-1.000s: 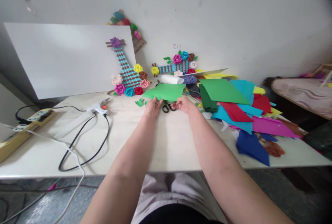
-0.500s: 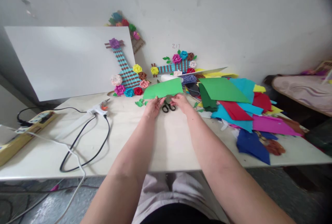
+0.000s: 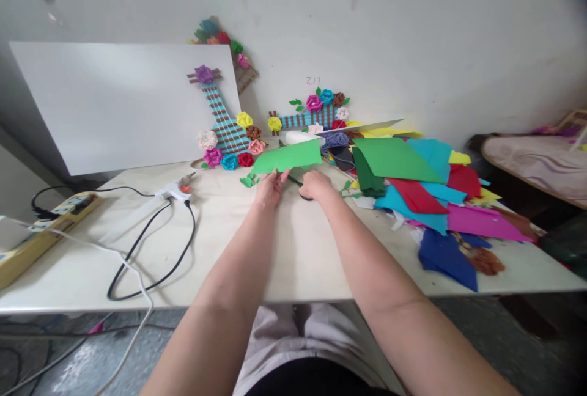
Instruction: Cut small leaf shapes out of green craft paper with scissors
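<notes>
A bright green sheet of paper [image 3: 290, 156] is held at its near edge by my left hand [image 3: 271, 188], thumb and fingers closed on it. My right hand [image 3: 315, 186] is closed around the black handles of a pair of scissors [image 3: 295, 180], just below the paper's right part. One handle loop shows under the fingers, and the blades point up and left toward the sheet. Small cut green paper leaves [image 3: 248, 180] lie beside the sheet on the left.
A white glue gun [image 3: 174, 191] with a looped black cord rests left, near a yellow power strip [image 3: 68, 219]. Coloured paper sheets [image 3: 398, 161] pile up on the right. Flower-decorated paper guitars [image 3: 224, 130] stand behind, one against a white board [image 3: 123, 109].
My right hand has let go of the paper's edge and taken hold of the scissors, which have turned with it. My left hand still holds the green sheet.
</notes>
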Demonstrator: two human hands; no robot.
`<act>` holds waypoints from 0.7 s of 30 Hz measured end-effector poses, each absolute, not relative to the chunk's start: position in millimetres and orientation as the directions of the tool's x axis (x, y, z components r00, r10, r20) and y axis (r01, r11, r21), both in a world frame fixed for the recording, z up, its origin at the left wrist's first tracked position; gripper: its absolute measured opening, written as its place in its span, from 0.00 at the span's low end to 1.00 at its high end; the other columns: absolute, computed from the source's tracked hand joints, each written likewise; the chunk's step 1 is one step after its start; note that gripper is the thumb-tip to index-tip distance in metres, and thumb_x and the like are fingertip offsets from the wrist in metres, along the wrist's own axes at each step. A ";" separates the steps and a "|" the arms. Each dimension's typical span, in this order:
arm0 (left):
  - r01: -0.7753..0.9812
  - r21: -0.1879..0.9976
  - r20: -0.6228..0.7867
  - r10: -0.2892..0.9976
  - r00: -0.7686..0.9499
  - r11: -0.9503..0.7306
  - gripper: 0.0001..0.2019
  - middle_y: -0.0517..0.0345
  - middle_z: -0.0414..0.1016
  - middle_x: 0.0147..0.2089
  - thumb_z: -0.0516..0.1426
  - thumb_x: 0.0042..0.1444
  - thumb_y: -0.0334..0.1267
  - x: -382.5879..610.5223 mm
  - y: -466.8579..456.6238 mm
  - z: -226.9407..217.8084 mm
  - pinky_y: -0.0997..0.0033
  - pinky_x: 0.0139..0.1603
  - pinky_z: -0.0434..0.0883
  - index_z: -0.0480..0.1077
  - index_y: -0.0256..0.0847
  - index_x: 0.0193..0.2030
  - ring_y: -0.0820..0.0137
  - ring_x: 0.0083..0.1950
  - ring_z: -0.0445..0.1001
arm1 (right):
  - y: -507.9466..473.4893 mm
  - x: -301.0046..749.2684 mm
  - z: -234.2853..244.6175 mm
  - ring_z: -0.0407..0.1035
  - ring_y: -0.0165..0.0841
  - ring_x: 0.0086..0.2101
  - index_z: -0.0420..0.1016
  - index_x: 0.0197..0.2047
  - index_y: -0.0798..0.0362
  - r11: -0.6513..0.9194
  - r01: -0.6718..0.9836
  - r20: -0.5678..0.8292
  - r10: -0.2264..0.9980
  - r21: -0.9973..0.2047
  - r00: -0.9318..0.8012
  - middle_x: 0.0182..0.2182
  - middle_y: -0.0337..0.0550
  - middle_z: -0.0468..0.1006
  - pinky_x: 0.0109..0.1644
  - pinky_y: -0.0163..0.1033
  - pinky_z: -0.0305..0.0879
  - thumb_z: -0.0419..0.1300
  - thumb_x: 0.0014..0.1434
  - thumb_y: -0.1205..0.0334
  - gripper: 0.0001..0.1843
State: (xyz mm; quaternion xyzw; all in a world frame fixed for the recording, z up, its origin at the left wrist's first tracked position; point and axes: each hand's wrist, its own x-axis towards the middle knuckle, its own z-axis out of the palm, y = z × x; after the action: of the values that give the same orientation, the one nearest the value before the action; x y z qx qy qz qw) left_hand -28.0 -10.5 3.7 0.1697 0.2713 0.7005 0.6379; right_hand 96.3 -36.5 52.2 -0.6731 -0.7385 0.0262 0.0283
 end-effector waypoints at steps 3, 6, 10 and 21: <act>-0.837 0.547 -0.136 0.983 -0.125 -0.031 0.07 0.58 0.69 0.22 0.51 0.56 0.23 -30.2 -9.6 4.5 0.71 0.44 0.75 0.64 0.34 0.28 0.70 0.35 0.78 | -35.3 95.9 52.5 0.69 0.45 0.48 0.75 0.49 0.61 0.084 0.994 -0.076 0.993 -0.064 -0.088 0.47 0.62 0.74 0.47 0.41 0.65 0.58 0.50 0.66 0.21; -0.848 0.528 -0.120 0.986 -0.117 -0.036 0.08 0.57 0.70 0.22 0.51 0.56 0.23 -32.2 -8.7 4.3 0.71 0.44 0.75 0.64 0.34 0.27 0.71 0.33 0.77 | -34.8 95.8 52.0 0.68 0.44 0.49 0.74 0.50 0.60 0.096 0.994 -0.090 0.991 -0.056 -0.101 0.48 0.61 0.73 0.48 0.41 0.65 0.58 0.51 0.67 0.21; -0.843 0.535 -0.129 0.979 -0.157 -0.065 0.08 0.60 0.70 0.22 0.52 0.55 0.22 -33.4 -8.1 5.1 0.73 0.43 0.75 0.65 0.35 0.28 0.75 0.30 0.76 | -35.3 99.7 54.7 0.68 0.44 0.49 0.75 0.48 0.58 0.119 0.992 -0.075 0.990 -0.040 -0.122 0.48 0.59 0.74 0.48 0.42 0.64 0.58 0.51 0.67 0.19; -0.747 0.663 -0.090 0.986 -0.143 -0.048 0.07 0.56 0.73 0.25 0.55 0.55 0.26 -35.6 -7.3 5.0 0.84 0.31 0.71 0.66 0.35 0.27 0.77 0.29 0.75 | -33.6 123.8 61.8 0.74 0.35 0.30 0.78 0.32 0.56 0.084 0.959 -0.262 0.952 -0.270 -0.157 0.29 0.48 0.79 0.28 0.33 0.63 0.62 0.47 0.66 0.07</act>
State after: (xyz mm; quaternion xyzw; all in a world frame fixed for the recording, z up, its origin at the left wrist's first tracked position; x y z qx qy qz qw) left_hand -35.6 -7.3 5.0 0.2009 0.2964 0.6956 0.6228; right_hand 123.8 -33.6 61.8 -0.6490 -0.7362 0.1916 -0.0091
